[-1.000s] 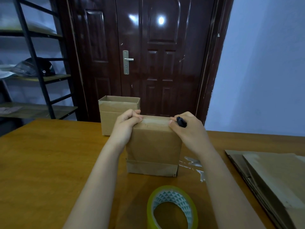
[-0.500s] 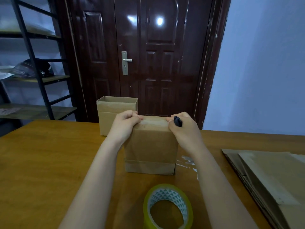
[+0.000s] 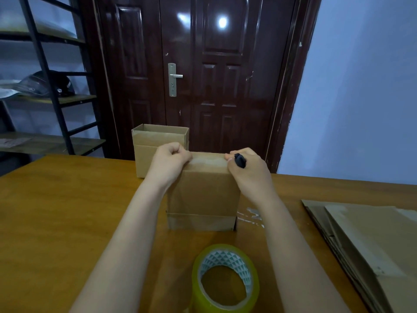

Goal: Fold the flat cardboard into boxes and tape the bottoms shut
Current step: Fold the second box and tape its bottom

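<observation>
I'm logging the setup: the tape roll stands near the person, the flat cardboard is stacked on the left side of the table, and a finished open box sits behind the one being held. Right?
Not quite. The head view shows the flat cardboard stacked on the table's right side. The tape roll and the open box behind the held box are as stated.

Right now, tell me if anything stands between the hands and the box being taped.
Nothing visible does. The left hand and right hand already rest on the top edge of the box; the right also holds a small black tool.

Tape roll point(image 3: 225, 279) before the box point(image 3: 203, 195), flat cardboard stack point(image 3: 370, 245) to its right.
</observation>
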A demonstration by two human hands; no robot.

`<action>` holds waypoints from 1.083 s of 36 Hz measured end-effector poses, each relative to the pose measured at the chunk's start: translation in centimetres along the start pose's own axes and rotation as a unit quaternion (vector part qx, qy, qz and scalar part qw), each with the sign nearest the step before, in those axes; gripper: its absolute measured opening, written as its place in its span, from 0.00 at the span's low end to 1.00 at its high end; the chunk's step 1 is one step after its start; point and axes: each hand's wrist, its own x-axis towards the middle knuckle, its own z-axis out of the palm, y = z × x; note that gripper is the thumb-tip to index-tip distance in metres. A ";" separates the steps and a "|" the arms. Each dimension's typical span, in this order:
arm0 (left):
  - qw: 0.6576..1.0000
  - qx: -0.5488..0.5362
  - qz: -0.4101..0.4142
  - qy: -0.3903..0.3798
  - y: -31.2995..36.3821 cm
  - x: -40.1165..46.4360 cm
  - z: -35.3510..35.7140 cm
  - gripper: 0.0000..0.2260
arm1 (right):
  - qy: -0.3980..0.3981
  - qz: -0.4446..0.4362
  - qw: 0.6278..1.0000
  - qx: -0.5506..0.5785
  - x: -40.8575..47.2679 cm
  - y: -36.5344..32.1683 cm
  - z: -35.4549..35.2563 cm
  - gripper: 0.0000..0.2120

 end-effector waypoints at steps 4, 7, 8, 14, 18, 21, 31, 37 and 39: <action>1.000 0.004 -0.004 -0.001 0.2 -0.2 0.0 0.12 | -0.001 0.009 1.000 -0.005 0.1 0.1 0.1 0.10; 1.000 0.006 0.000 -0.003 0.2 -0.5 0.0 0.11 | -0.001 0.017 1.000 0.000 0.1 0.2 0.1 0.10; 1.000 0.002 0.000 -0.005 0.2 -0.6 -0.1 0.11 | -0.002 0.020 1.000 0.001 0.1 0.2 0.1 0.10; 1.000 -0.006 -0.003 -0.027 0.7 -0.6 -0.3 0.07 | -0.003 0.033 0.999 0.018 -0.2 0.0 0.0 0.11; 0.998 0.031 -0.010 -0.052 0.9 -0.6 -0.8 0.08 | -0.011 0.041 0.999 -0.007 -0.2 -0.5 -0.1 0.12; 0.994 0.083 -0.013 -0.067 1.2 -0.5 -1.2 0.09 | -0.031 0.037 0.996 -0.070 -0.2 -1.4 -0.5 0.07; 0.807 0.562 0.105 -0.147 5.8 -2.4 -1.6 0.24 | -0.084 -0.020 0.930 -0.357 -0.3 -5.9 -3.0 0.12; 0.864 0.468 0.175 -0.057 6.6 -4.8 -3.3 0.22 | -0.009 -0.048 0.954 -0.297 -2.2 -7.3 -5.2 0.12; 0.875 0.433 0.216 -0.013 6.2 -6.3 -3.8 0.18 | -0.001 -0.067 0.953 -0.296 -3.3 -7.1 -5.7 0.11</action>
